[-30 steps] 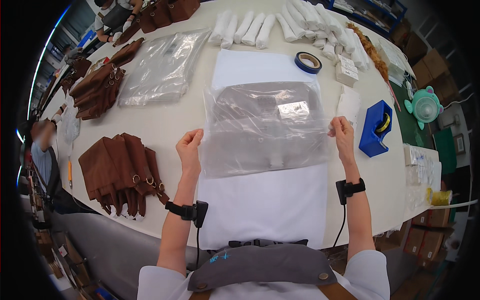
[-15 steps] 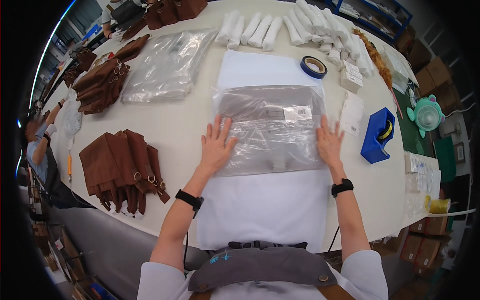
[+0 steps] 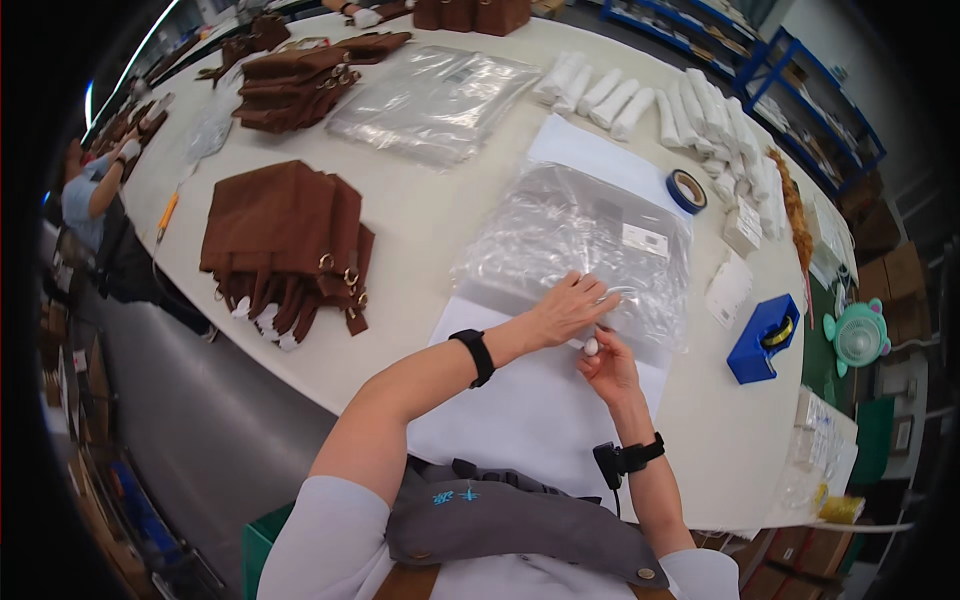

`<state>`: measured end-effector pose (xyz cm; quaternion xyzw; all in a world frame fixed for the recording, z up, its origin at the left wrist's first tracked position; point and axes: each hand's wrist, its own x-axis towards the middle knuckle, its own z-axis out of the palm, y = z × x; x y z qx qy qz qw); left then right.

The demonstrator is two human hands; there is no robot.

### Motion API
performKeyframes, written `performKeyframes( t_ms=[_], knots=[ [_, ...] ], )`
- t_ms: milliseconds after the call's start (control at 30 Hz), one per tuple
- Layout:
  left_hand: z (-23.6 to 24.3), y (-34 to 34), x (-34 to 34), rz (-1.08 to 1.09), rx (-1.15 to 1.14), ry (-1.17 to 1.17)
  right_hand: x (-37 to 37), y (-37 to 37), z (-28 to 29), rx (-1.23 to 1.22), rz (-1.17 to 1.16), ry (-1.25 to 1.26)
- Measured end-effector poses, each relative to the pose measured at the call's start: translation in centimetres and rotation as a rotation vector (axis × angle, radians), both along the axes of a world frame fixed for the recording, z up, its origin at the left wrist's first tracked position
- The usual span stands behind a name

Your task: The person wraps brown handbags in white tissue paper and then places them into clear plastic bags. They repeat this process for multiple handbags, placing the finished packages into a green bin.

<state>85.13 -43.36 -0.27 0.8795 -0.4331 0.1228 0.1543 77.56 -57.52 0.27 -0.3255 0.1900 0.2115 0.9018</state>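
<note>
A clear plastic bag (image 3: 560, 225) with a grey sheet-like layer inside and a white barcode label (image 3: 645, 240) lies on white sheets (image 3: 500, 385). My left hand (image 3: 572, 312) rests on the bag's near part, its fingers stretched out and slightly apart. Just below it, my right hand (image 3: 612, 370) is closed at the bag's near edge, thumb and fingers drawn together. A small white rounded thing (image 3: 591, 346) shows at the right fingertips. Whatever else the right fingers grip is partly hidden beneath the left hand.
Brown fabric bags (image 3: 285, 225) are stacked at the left, near a pile of clear plastic bags (image 3: 435, 105). Rolled white bundles (image 3: 700, 115) lie at the back right. A blue tape roll (image 3: 687, 190), white cards (image 3: 729, 288) and a blue tape dispenser (image 3: 765, 340) stand to the right.
Both hands have left the bag's two sides and come together at its near edge. My right hand has closed there. The view has turned, so the table appears slanted.
</note>
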Motion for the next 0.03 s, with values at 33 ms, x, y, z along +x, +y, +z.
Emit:
performKeyframes(
  t_ms=[33],
  knots=[
    [2.27,-0.41,0.39,0.001,0.004,0.053,0.01,0.44,0.06,-0.012,0.034,0.001]
  ],
)
